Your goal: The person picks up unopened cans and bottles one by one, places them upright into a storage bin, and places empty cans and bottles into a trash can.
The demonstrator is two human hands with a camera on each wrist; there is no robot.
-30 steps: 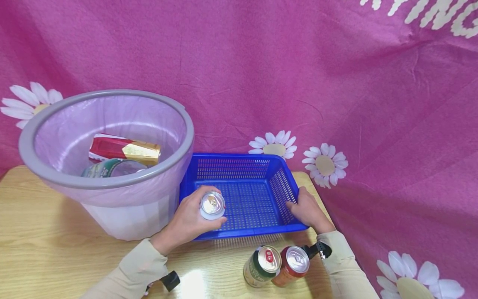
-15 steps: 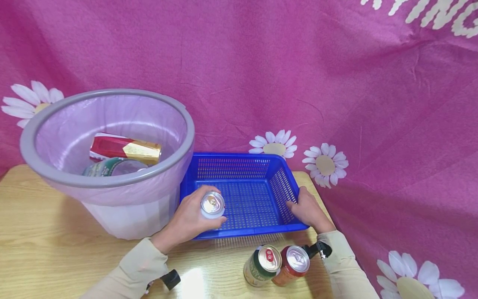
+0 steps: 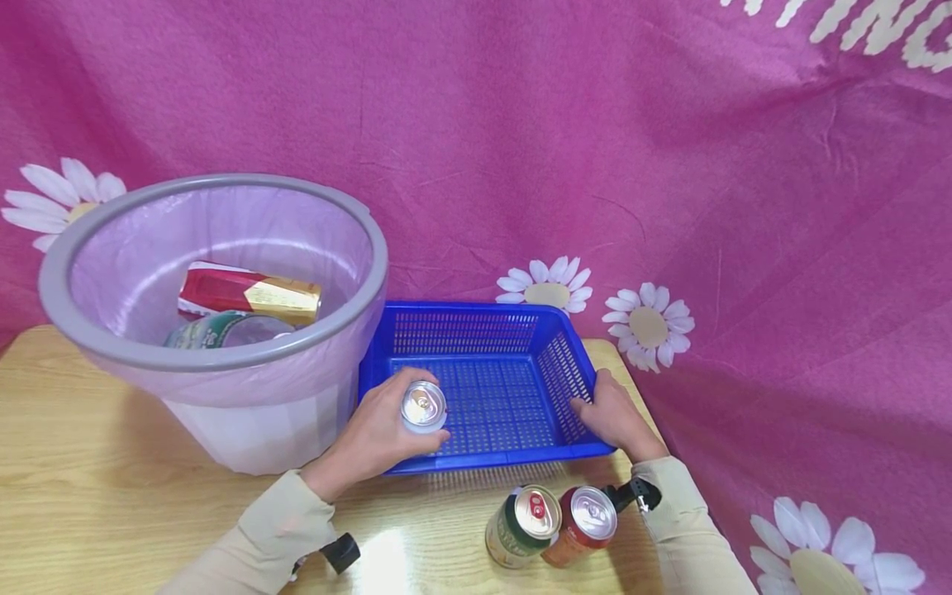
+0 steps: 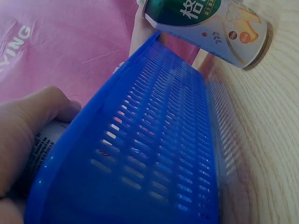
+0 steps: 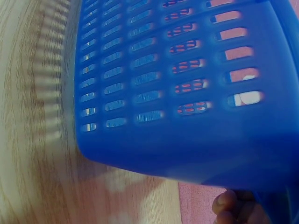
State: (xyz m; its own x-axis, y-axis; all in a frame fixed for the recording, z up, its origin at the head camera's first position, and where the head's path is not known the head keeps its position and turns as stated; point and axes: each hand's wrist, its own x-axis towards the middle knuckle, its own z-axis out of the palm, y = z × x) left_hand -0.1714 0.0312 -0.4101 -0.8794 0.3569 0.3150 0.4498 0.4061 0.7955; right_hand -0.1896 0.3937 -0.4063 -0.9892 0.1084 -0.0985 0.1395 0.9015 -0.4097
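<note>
My left hand (image 3: 382, 430) grips a drink can (image 3: 424, 405) upright, its silver lid facing up, over the near left part of a blue plastic basket (image 3: 476, 459). In the left wrist view the fingers wrap the can (image 4: 41, 149) behind the basket wall (image 4: 154, 126); much of the can is hidden. On the basket's right rim my right hand (image 3: 616, 420) holds on, with the thumb inside and the fingers outside. Fingertips (image 5: 225, 201) show under the rim in the right wrist view. The basket's mesh floor shows nothing lying on it.
Left of the basket stands a bin (image 3: 245, 430) with a lilac liner, holding a red-and-gold can (image 3: 249, 292) and a green-labelled container (image 3: 216, 330). A green can (image 3: 513, 533) and a red can (image 3: 580, 525) stand before the basket. A pink cloth (image 3: 476, 149) hangs behind.
</note>
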